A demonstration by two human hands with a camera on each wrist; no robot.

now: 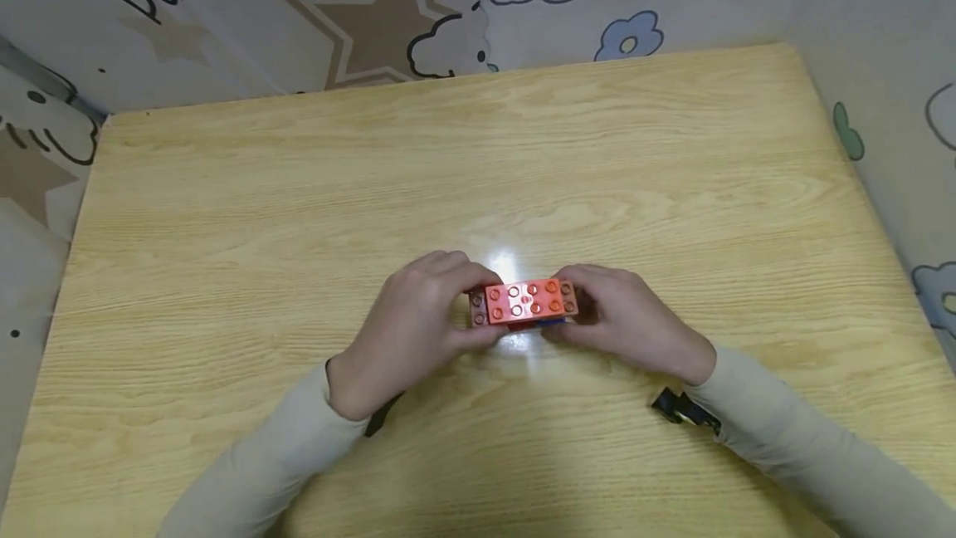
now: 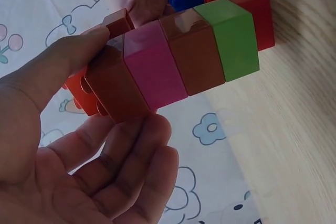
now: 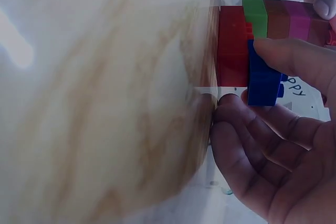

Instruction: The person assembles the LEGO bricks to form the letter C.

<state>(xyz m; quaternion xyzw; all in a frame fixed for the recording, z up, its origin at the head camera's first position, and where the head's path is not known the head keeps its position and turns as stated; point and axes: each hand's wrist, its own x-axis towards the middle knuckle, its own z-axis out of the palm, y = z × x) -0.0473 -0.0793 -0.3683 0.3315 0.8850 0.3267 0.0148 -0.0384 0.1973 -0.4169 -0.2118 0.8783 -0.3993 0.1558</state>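
Both hands hold a toy-brick build standing on the table, a long orange-red brick across its top. My left hand grips the left column high up, thumb and fingertips on its upper brown brick. Below that brick come a pink brick, another brown brick and a green brick, above a red base. On the right side my right hand pinches a blue brick, which sits over the base. Part of a brown brick shows beside the right fingers.
The wood-grain table spreads around the build. Patterned walls with stars, flowers and cartoon drawings stand behind it and at both sides. Black wrist-camera mounts show by the sleeves.
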